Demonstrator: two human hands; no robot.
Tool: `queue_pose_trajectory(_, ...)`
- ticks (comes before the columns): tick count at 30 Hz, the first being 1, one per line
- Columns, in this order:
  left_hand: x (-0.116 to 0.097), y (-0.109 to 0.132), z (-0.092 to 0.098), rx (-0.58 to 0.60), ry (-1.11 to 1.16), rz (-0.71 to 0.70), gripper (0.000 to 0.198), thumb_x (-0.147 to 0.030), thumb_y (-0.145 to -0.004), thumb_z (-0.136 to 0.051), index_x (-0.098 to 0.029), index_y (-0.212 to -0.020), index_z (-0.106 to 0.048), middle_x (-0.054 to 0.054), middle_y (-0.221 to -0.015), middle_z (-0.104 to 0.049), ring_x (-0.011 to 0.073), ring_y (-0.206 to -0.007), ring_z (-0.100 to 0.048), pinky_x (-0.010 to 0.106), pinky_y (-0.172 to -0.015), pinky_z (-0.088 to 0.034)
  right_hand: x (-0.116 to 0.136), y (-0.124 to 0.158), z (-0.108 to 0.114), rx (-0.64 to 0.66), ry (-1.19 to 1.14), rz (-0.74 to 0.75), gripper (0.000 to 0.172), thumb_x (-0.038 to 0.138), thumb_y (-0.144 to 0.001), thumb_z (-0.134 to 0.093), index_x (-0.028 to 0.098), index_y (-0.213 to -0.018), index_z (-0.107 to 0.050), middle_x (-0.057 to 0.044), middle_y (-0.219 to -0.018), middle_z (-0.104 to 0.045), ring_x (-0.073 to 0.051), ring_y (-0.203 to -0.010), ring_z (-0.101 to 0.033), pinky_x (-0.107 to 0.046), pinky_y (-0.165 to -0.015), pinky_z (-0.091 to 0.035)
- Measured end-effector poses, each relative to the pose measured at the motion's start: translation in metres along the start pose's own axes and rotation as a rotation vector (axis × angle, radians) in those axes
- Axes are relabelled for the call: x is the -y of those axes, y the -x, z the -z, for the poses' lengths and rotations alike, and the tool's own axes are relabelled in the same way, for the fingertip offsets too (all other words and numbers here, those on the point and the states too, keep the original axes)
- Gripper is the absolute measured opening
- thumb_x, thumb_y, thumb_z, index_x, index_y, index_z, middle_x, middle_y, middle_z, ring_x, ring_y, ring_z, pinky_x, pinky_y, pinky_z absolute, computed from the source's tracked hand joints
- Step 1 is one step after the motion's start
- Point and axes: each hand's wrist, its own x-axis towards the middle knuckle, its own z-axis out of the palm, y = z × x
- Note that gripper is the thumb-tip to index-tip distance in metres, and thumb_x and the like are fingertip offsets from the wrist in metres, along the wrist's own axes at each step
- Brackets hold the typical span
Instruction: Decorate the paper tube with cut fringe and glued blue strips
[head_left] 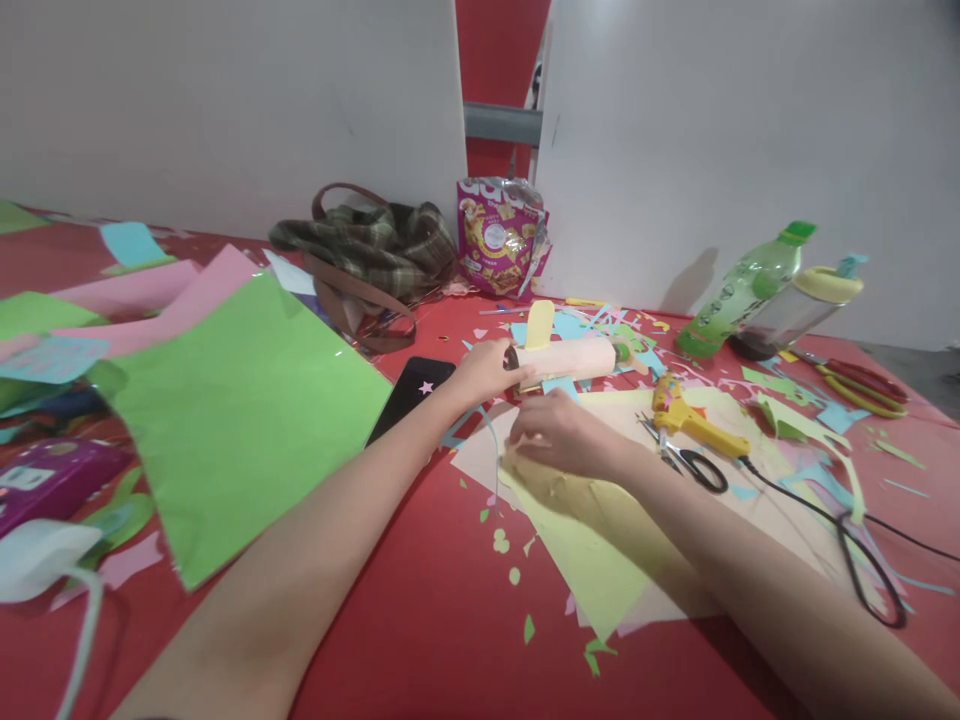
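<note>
A pale paper-covered tube (574, 361) lies on its side, with a rounded yellow paper piece (539, 324) standing up from it and a bit of green at its right end. My left hand (486, 370) grips the tube's left end, fingers at its edge. Close in front of the tube is my right hand (556, 432), its fingers curled together above yellow paper (600, 535); whatever is between those fingertips is hidden. A small light-blue paper piece (559, 386) sits against the tube's lower side, near my right hand.
Right of my hands lie a yellow glue gun (697, 422) with a black cord and scissors (694, 468). Green paper (255, 430) and a phone (409, 395) are at left. A bottle (750, 290), a snack bag (501, 240) and a plaid bag (375, 245) stand behind, among paper scraps.
</note>
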Motion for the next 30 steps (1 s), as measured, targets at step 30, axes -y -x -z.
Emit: queue_pose_trajectory(30, -0.002, 0.002, 0.001, -0.009, 0.002, -0.025, 0.038, -0.042, -0.069, -0.049, -0.014, -0.095, -0.052, 0.008, -0.087, -0.061, 0.0186, -0.079, -0.056, 0.026, -0.065, -0.042, 0.049, 0.001, -0.003, 0.590, -0.195, 0.173, 0.015, 0.011, -0.074, -0.045, 0.018, -0.075, -0.058, -0.001, -0.075, -0.056, -0.011, -0.064, -0.049, -0.027, -0.060, -0.021)
